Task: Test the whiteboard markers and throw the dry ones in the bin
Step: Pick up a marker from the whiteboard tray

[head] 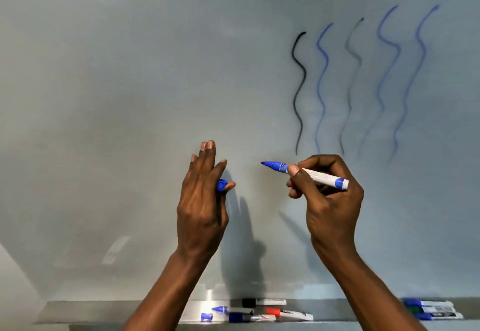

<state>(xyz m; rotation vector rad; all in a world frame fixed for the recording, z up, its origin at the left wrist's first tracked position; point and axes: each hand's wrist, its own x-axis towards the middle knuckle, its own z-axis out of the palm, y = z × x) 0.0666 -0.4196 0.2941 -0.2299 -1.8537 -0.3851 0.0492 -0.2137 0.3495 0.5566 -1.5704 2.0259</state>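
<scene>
The whiteboard (pixel 155 83) is pale grey-white, with five wavy lines at the upper right: a black line (pixel 298 91), a blue line (pixel 321 86), a faint grey-black line (pixel 350 83), and two more blue lines (pixel 387 70) (pixel 413 81). The marker (pixel 306 173) in the right hand (pixel 330 200) has a white barrel with a blue tip and blue end. The cap (pixel 221 185) in the left hand (pixel 201 200) is blue. On the grey tray (pixel 104 311) lie white markers capped black (pixel 263 302), red (pixel 288 313) and dark blue (pixel 250 317), a loose blue cap (pixel 206 317), and at far right blue- and green-capped ones (pixel 431 309).

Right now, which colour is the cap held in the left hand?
Blue. The cap sits between the left hand's fingers, seen best in the head view.
</scene>
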